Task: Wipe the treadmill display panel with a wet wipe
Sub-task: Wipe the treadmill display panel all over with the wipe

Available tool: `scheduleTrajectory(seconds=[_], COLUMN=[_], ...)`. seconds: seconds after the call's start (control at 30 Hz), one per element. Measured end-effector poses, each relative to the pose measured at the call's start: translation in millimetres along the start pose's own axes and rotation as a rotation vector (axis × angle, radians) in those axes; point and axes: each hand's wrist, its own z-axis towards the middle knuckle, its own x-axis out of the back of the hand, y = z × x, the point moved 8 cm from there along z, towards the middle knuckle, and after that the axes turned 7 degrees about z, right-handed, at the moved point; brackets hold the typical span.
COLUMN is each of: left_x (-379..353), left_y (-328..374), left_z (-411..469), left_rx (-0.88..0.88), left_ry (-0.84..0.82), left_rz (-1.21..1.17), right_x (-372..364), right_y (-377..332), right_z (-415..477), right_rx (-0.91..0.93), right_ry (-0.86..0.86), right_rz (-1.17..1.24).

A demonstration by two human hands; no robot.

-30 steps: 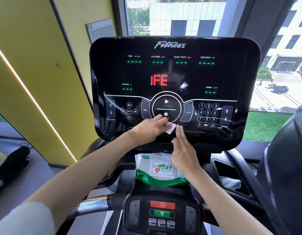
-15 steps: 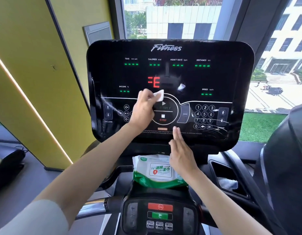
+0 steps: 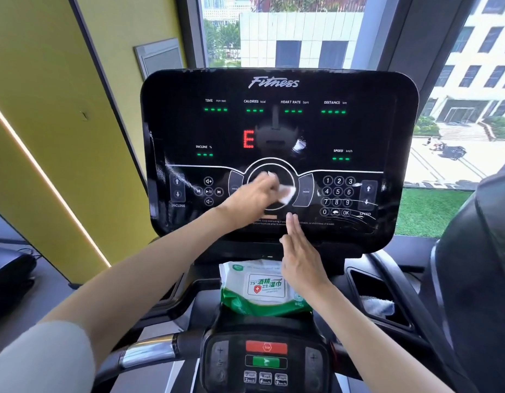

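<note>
Nearest, 1 wipes pack lies under the right hand. That hand is flat, its fingers straight and pressed together, tips touching the bottom edge of the display panel. Farther on, the left hand, blurred, pinches 1 wet wipe against the round centre control. The risk is that pressure there could trigger a start. In all there are 2 hands and 1 panel.

Left hand pinches the wet wipe, arm outstretched; right hand flat, fingers straight.
</note>
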Motion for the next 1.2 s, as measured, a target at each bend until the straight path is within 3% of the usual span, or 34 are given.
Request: scheduleTrajectory(seconds=[0.13,0.17,0.27,0.3,0.43,0.47,0.53,0.6,0.67,0.8,0.87,0.9,0.97,1.03,1.13,1.2], left_x=[19.7,14.6,-10.4,-8.9,19.9,19.8,2.1,-20.1,-26.0,5.5,-7.0,-19.0,-30.7,-31.6,-13.4,-18.8], left_y=[-41.2,-31.7,25.3,23.3,-40.6,-40.3,-12.6,27.0,25.7,-25.1,-4.3,18.2,41.5,17.3,-13.8,5.6], left_z=[2.5,5.4,6.7,4.5,2.7,0.5,3.8,-4.2,-9.7,-7.0,-10.6,-16.4,-31.1,-26.1,-23.2,-25.5], left_rx=[0.481,0.471,0.006,-0.024,0.464,0.5,0.305,-0.084,-0.209,0.332,0.227,0.049,-0.204,-0.041,0.31,0.221], left_ry=[0.324,0.279,-0.008,-0.014,0.288,0.303,0.159,-0.068,-0.119,0.185,0.059,-0.056,-0.127,-0.097,0.115,0.053], left_rz=[-0.159,-0.185,-0.062,-0.043,-0.181,-0.18,-0.067,0.027,0.069,-0.15,-0.127,-0.075,0.002,-0.052,-0.217,-0.122], right_x=[-1.0,-1.1,1.1,1.9,9.2,11.4,16.6,17.8,15.2,12.0,11.0,11.2,10.8,10.9,8.6,6.1], right_y=[0.4,0.6,4.0,5.5,16.4,19.0,21.5,20.9,18.9,17.7,17.3,17.1,17.6,17.1,17.4,17.6], right_z=[-0.8,-1.4,-5.2,-7.1,-10.7,-10.7,-11.4,-12.6,-13.0,-12.8,-13.4,-13.5,-13.5,-13.9,-14.0,-14.6], right_rx=[0.015,0.018,0.012,0.007,-0.063,-0.086,-0.121,-0.121,-0.112,-0.107,-0.105,-0.106,-0.105,-0.104,-0.111,-0.115], right_ry=[-0.025,-0.044,-0.094,-0.109,-0.099,-0.089,-0.072,-0.079,-0.102,-0.098,-0.104,-0.106,-0.106,-0.105,-0.096,-0.098], right_rz=[-0.011,-0.023,-0.07,-0.088,-0.126,-0.136,-0.163,-0.196,-0.225,-0.237,-0.259,-0.269,-0.286,-0.298,-0.313,-0.322])
